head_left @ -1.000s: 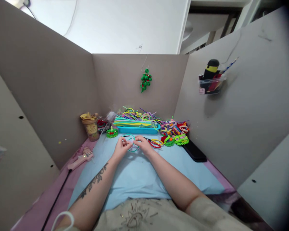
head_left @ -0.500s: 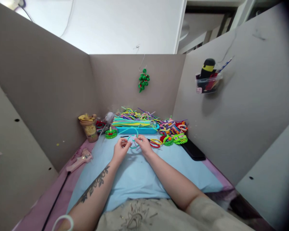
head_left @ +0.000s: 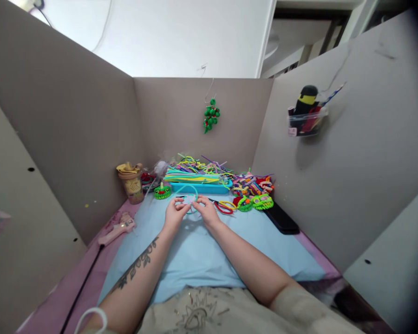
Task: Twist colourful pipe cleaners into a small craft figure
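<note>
My left hand (head_left: 174,214) and my right hand (head_left: 205,211) meet over the light blue mat (head_left: 202,250), both pinching a teal pipe cleaner (head_left: 190,191) bent into a loop that arches up between the fingertips. Just behind it stands a blue tray (head_left: 198,187) heaped with coloured pipe cleaners (head_left: 195,168). A small green finished piece (head_left: 162,192) lies left of the tray. Red and yellow loops (head_left: 225,206) lie right of my right hand.
Grey cardboard walls enclose the desk on three sides. A tan cup (head_left: 132,183) and a pink glue gun (head_left: 116,228) sit at left. Finished colourful pieces (head_left: 254,192) and a black phone (head_left: 282,219) lie at right. A green ornament (head_left: 211,115) hangs on the back wall.
The teal loop, lying flat between my fingers a second ago, now arches upward. Both hands stayed in the same spot, fingers shifting slightly.
</note>
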The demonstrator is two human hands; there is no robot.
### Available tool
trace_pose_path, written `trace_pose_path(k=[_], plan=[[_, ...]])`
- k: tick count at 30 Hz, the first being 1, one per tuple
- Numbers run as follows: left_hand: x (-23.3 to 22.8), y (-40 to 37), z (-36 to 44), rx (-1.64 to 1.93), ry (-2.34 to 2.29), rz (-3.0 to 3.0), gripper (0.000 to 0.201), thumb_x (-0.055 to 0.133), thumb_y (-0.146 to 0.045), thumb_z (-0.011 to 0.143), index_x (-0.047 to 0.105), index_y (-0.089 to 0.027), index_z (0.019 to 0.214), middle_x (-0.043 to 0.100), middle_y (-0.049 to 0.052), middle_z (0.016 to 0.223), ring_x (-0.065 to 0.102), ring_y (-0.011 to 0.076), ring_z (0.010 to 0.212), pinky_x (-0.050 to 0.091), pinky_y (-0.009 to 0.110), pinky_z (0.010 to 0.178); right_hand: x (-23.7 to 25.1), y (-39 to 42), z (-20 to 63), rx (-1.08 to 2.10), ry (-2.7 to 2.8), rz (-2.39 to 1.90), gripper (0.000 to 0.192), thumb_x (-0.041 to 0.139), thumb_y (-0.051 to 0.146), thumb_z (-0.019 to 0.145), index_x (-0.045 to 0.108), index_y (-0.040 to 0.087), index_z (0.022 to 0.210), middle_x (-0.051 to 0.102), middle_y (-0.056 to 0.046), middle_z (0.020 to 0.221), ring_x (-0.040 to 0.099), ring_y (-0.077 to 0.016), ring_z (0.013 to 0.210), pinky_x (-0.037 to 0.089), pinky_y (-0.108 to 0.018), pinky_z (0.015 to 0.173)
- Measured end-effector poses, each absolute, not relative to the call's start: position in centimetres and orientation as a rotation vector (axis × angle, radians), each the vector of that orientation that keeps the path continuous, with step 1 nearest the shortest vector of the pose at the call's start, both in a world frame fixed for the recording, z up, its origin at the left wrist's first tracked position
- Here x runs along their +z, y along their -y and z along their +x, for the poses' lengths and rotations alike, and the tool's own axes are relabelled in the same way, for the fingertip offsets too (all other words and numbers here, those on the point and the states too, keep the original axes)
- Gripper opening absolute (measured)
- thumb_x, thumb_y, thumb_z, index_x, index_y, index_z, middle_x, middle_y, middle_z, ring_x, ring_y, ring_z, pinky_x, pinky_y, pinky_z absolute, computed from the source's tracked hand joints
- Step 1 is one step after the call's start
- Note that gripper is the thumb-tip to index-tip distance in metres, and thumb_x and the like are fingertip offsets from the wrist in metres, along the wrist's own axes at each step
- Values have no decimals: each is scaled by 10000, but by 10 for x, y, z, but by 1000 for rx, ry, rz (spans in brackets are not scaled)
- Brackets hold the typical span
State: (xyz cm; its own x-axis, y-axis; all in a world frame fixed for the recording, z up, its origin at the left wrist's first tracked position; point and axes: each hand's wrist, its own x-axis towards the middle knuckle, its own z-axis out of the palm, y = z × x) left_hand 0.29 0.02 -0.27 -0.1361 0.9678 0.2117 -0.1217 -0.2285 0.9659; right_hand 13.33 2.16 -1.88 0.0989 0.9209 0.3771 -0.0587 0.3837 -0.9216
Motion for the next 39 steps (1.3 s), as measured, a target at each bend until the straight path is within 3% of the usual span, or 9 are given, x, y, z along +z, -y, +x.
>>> trace_pose_path(k=[12, 15, 18, 20, 25, 29, 34, 39], plan=[[-9, -4, 3, 1596, -1012, 1219, 455, 727, -321, 567, 349, -217, 796, 589, -60, 614, 602, 114, 555, 426, 211, 557, -18, -26, 145, 817, 1230, -919, 202, 601, 395, 676, 615, 194, 664, 603, -33, 911, 502, -203, 975, 335, -316, 895], [-7, -4, 3, 1594, -1033, 1212, 457, 723, -319, 561, 337, -218, 785, 587, -58, 613, 593, 111, 533, 412, 205, 530, -18, -29, 151, 852, 1171, -931, 165, 609, 354, 650, 598, 190, 673, 600, -22, 803, 523, -191, 856, 380, -305, 806], [-5, -3, 3, 1581, -1056, 1206, 456, 723, -315, 550, 335, -216, 769, 579, -62, 587, 571, 104, 499, 399, 203, 507, -21, -31, 152, 949, 1139, -946, 177, 619, 301, 618, 589, 187, 750, 582, -9, 747, 516, -161, 714, 405, -281, 687], [-4, -2, 2, 1568, -1034, 1198, 452, 724, -312, 545, 332, -214, 749, 571, -65, 571, 561, 100, 493, 394, 202, 506, -23, -32, 151, 928, 1121, -945, 254, 630, 261, 603, 577, 195, 843, 584, -10, 804, 517, -151, 721, 407, -266, 672], [-1, 1, -1, 1424, -965, 1211, 410, 721, -322, 562, 368, -203, 734, 559, -62, 528, 493, 75, 438, 311, 175, 449, -22, -36, 153, 945, 1214, -783, 392, 571, 240, 654, 529, 216, 1043, 539, 21, 682, 496, -131, 595, 390, -239, 546], [2, 4, -5, 1259, -974, 1167, 453, 754, -346, 528, 390, -206, 759, 524, -77, 490, 355, 43, 363, 166, 168, 395, -19, -37, 158, 853, 1324, -841, 285, 570, 266, 658, 611, 217, 936, 579, -5, 699, 502, -154, 601, 400, -262, 537], [6, 6, -9, 1206, -903, 1153, 445, 750, -318, 548, 390, -202, 782, 464, -95, 479, 316, 30, 385, 165, 168, 406, -20, -37, 163, 785, 1392, -912, 219, 564, 296, 684, 656, 208, 862, 634, -46, 802, 535, -179, 651, 428, -289, 568], [6, 4, -12, 1196, -784, 1090, 437, 729, -302, 584, 375, -211, 824, 433, -103, 501, 292, 24, 386, 151, 168, 393, -19, -39, 170, 465, 1357, -1059, 160, 546, 273, 685, 664, 195, 758, 574, -54, 779, 524, -192, 724, 433, -319, 663]])
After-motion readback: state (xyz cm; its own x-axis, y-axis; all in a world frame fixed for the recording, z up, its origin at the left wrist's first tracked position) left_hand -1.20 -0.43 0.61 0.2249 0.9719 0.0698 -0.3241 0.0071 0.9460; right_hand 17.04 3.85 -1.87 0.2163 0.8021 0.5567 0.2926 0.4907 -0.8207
